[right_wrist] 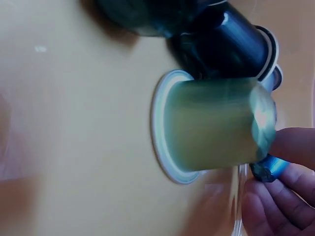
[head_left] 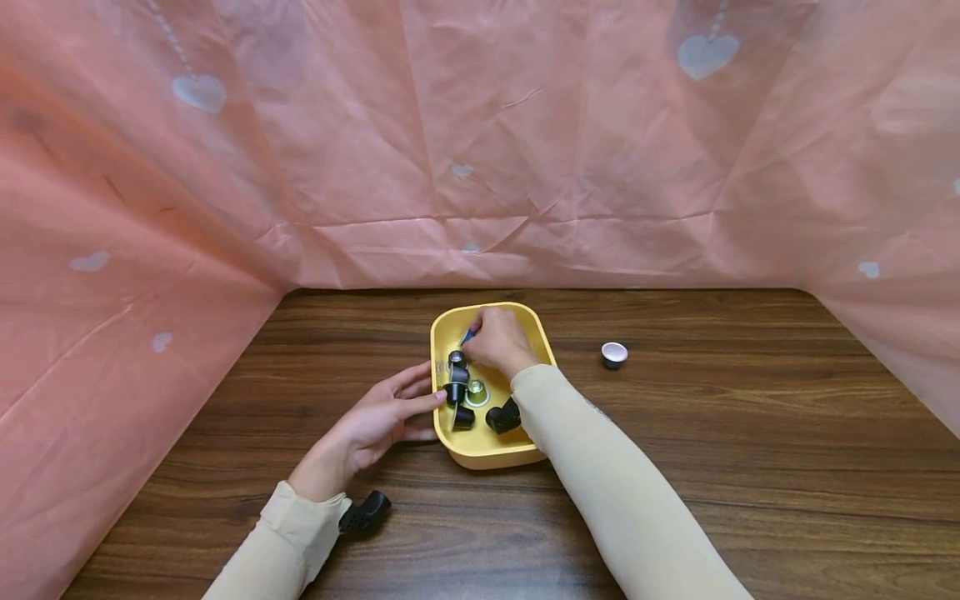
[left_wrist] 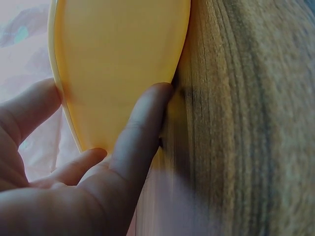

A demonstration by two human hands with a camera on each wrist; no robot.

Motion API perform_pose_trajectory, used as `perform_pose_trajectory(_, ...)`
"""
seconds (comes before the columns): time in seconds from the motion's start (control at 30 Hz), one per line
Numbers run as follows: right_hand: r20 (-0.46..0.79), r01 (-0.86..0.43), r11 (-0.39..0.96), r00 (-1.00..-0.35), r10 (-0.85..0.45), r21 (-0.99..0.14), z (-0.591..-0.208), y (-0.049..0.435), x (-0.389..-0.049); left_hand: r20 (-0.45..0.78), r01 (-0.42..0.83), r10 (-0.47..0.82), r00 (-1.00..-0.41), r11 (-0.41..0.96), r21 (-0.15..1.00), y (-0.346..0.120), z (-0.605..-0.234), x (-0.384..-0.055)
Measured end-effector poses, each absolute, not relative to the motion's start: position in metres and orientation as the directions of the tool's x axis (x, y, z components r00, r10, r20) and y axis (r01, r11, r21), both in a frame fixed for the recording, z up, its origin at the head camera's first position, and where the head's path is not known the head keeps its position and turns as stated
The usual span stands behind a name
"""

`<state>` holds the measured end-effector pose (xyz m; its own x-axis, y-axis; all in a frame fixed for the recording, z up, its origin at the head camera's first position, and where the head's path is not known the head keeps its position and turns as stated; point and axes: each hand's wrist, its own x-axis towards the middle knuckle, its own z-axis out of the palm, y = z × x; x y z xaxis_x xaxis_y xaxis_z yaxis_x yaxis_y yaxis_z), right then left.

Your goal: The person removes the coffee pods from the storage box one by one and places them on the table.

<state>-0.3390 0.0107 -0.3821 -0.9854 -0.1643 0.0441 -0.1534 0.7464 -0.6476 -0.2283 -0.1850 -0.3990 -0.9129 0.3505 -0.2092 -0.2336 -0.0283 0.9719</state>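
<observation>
A yellow tray (head_left: 495, 461) with raised walls holds several coffee capsules. My left hand (head_left: 382, 417) rests against the tray's left side, its fairly straight fingers touching the outer wall and the thumb tip at the rim. Inside the tray, my right hand (head_left: 501, 342) pinches a small blue coffee capsule (right_wrist: 279, 167), partly hidden by the fingers. Nearest to it in the right wrist view, a green-gold capsule (right_wrist: 211, 125) stands on its white-rimmed base. Black capsules (head_left: 457, 392) lie along the tray's left wall.
On the wooden table (head_left: 750, 433), right of the tray, sits a dark capsule (head_left: 614, 356) with its pale face up. Some clear plastic (right_wrist: 239, 201) shows beside the right fingers. A pink curtain (head_left: 487, 183) closes off the back and sides.
</observation>
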Motion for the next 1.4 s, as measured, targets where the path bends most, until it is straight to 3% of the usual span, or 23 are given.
perform_pose_trajectory(0.37, 0.067, -0.098, 0.558, -0.995, -0.076, -0.824, -0.378, 0.008, -0.341, -0.201, -0.227, 0.358, -0.912, -0.031, 0.973, -0.183, -0.398, -0.229)
perform_pose_trajectory(0.7, 0.088, -0.093, 0.447, -0.996, -0.031, -0.890, -0.372, 0.009, -0.340, -0.213, -0.239, 0.361, -0.908, -0.029, 0.971, -0.181, -0.398, -0.229)
perform_pose_trajectory(0.93, 0.064, -0.080, 0.333, -0.996, -0.058, -0.940, -0.360, 0.008, -0.335, -0.210, -0.235, 0.365, -0.907, -0.025, 0.972, -0.179, -0.398, -0.228)
perform_pose_trajectory(1.2, 0.019, -0.027, 0.073, -0.993, -0.116, -0.997, -0.342, 0.016, -0.330, -0.224, -0.242, 0.349, -0.910, -0.010, 0.970, -0.182, -0.398, -0.227)
perform_pose_trajectory(1.4, 0.034, -0.040, 0.046, -0.992, -0.121, -0.998, -0.332, 0.036, -0.326, -0.223, -0.240, 0.346, -0.911, -0.006, 0.971, -0.184, -0.398, -0.227)
